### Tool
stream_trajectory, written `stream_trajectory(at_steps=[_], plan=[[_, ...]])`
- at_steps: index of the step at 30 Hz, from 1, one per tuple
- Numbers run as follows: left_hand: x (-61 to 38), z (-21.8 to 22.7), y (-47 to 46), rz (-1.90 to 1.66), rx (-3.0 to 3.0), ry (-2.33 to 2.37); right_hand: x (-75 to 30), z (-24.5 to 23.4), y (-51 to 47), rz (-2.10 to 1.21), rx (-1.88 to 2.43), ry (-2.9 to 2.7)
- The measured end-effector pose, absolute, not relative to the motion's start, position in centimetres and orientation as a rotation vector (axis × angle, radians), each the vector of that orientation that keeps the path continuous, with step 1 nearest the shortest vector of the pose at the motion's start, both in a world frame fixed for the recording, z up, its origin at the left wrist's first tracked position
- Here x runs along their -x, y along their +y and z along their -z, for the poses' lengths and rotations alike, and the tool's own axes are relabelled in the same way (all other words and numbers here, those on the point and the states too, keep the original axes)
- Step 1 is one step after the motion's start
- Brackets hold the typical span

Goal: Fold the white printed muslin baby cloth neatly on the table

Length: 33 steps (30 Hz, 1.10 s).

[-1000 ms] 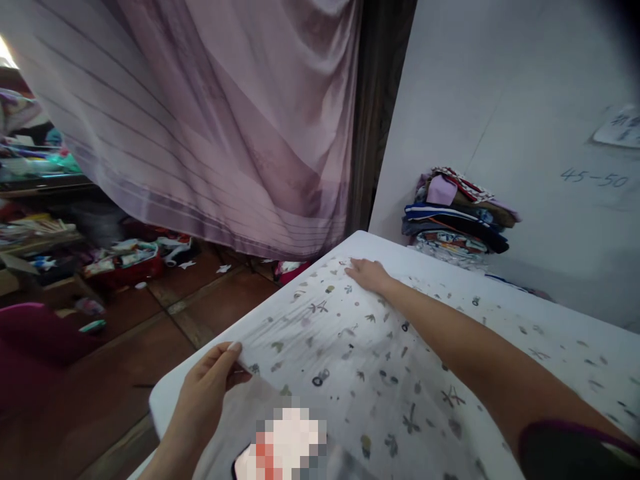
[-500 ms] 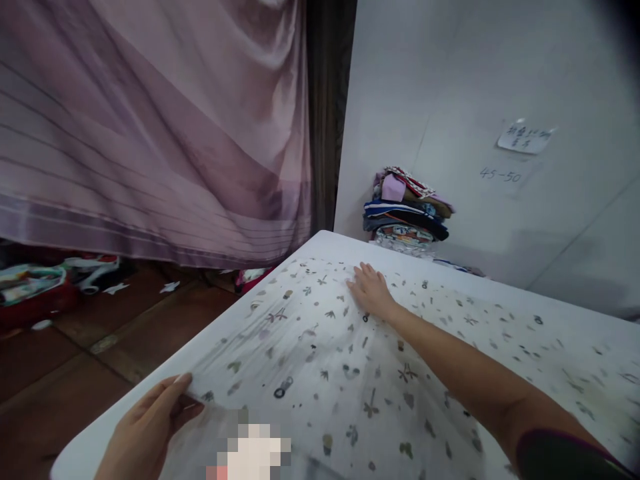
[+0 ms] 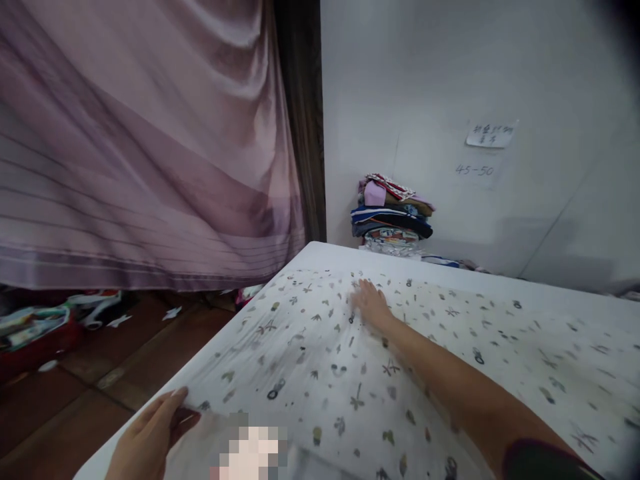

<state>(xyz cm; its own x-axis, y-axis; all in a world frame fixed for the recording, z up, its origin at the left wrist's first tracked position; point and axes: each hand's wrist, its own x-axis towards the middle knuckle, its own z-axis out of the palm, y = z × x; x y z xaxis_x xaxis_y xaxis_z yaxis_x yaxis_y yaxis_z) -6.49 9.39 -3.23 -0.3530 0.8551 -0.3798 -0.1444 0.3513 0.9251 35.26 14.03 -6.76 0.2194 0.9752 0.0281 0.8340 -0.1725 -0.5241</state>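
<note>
A thin white fabric (image 3: 320,360) printed with small plants and rings lies spread over the white table, with stretch creases running across it. My left hand (image 3: 150,427) is closed at the near left, pinching the fabric's edge between thumb and fingers. Farther off, my right hand (image 3: 370,303) rests palm down on the fabric, fingers stretched out and slightly blurred. A pixelated patch at the bottom hides part of the near fabric.
The white table (image 3: 320,252) has its far edge near a pale wall. Folded cloths (image 3: 393,213) are stacked behind it. A pink curtain (image 3: 150,147) hangs at left, above a red container (image 3: 45,340) on the tiled floor. Paper notes (image 3: 490,135) hang on the wall.
The view has shifted slightly right and up. My left hand keeps its pinch on the fabric edge. My right hand stays on the fabric but is now blurred by motion.
</note>
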Motion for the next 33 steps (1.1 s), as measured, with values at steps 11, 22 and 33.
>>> stream_trajectory(at_steps=[11, 22, 33], plan=[[4.9, 2.3, 10.7, -1.301, -0.733, 1.571, -35.1, 8.8, -7.7, -0.490, 2.024, -2.147], [2.4, 1.2, 10.1, -1.365, -0.762, 1.599, -29.7, 6.6, -14.4, -0.140, 1.674, -2.177], [2.3, 0.9, 11.1, -1.400, -0.735, 1.617, -30.5, 8.6, -17.2, 0.181, 1.914, -2.156]])
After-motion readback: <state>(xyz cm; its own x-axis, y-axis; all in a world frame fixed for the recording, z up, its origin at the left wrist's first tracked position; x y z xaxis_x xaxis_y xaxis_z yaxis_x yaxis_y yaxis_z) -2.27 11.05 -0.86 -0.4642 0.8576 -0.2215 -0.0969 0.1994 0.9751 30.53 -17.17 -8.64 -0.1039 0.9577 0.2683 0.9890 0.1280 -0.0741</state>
